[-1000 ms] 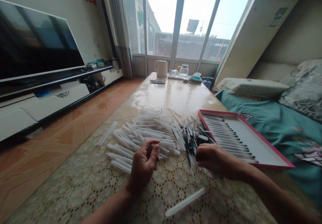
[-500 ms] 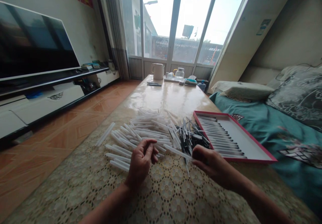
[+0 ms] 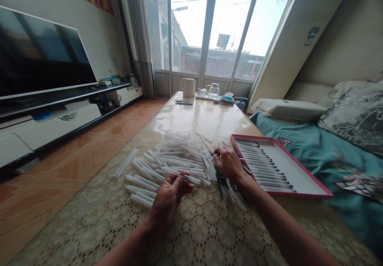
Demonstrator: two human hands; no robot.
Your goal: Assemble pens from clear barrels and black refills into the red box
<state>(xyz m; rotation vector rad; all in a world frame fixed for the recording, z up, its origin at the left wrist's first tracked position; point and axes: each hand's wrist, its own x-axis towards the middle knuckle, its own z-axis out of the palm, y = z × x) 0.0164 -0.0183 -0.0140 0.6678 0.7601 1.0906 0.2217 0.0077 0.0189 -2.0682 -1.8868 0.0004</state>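
My left hand [image 3: 170, 196] is closed, thumb and fingers pinching a translucent white pen barrel [image 3: 193, 179] at the near edge of a loose heap of similar barrels [image 3: 176, 160]. My right hand [image 3: 229, 163] reaches down over a pile of thin dark and clear pen refills [image 3: 224, 190]; its fingers are bent together among them, and what they pinch is hidden. Right of that hand lies a shallow red-edged box lid [image 3: 295, 158] with a row of pens with dark ends [image 3: 265, 166] along its left side.
A patterned cover lies on the long table [image 3: 197, 234]. At its far end stand a beige jug [image 3: 188, 87], a glass pitcher [image 3: 214, 90] and a few small items. A sofa with a teal cover [image 3: 299, 132] borders the right side; a television [image 3: 44, 54] is on the left.
My right hand has moved from the table's near side up and left onto the refill pile, no longer showing a barrel. My left hand has shifted slightly, with a barrel at its fingertips.
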